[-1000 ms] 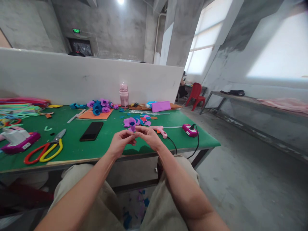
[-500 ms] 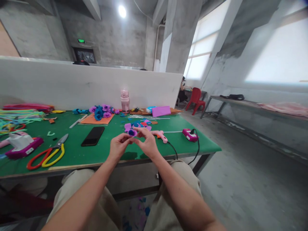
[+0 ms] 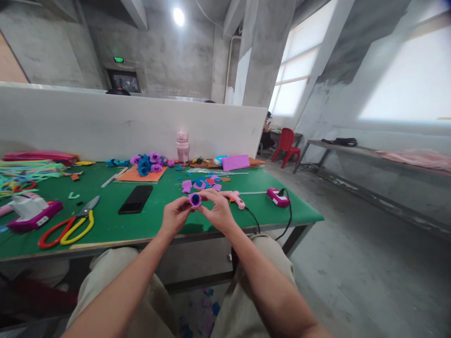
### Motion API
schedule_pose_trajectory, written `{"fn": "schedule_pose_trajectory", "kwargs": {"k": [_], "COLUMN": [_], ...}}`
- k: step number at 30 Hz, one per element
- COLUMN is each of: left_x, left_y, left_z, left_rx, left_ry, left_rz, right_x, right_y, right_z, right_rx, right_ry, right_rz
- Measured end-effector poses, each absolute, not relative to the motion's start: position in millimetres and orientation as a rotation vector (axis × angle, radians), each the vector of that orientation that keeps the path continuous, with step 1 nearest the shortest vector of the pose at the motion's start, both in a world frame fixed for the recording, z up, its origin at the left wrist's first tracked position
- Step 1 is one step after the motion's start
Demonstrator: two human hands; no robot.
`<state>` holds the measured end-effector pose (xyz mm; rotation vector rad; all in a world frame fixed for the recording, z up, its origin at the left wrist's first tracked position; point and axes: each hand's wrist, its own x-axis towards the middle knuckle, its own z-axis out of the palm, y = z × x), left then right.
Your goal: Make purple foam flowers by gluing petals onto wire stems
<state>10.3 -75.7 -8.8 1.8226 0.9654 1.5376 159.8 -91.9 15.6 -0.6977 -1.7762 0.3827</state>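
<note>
Both hands are up in front of the counter's (image 3: 148, 230) near edge, pinching one small purple rolled flower (image 3: 194, 200) with a blue centre between them. The left hand (image 3: 175, 217) closes its fingertips on the flower's left side, the right hand (image 3: 217, 211) grips it from the right, thumbs near the top. The flower sits in the air just above the green surface, close to the front edge. Beyond it lie purple and blue paper scraps (image 3: 200, 184), and a pink glue gun (image 3: 233, 197) rests just right of the right hand, its cord running off over the edge. A black phone (image 3: 136, 199) lies to the left, scissors (image 3: 68, 225) further left near the rim. Bare green shows between phone and hands; open floor to the right.
</note>
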Motion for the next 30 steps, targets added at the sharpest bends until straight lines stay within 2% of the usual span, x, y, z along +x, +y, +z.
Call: {"fn": "schedule_pose_trajectory", "kwargs": {"k": [20, 30], "left_x": [14.3, 14.1], "left_y": [-82.5, -83.0], "left_z": [-5.8, -2.6], "left_rx": [1.738, 1.641], "left_ry": [0.909, 0.933], "left_rz": [1.459, 1.447], "right_x": [156.9, 163.6], "right_y": [-91.6, -87.1], "right_z": [11.4, 10.9], "right_rx": [-0.751, -0.773], "right_ry": [-1.759, -1.661], "right_rz": [0.275, 0.531]}}
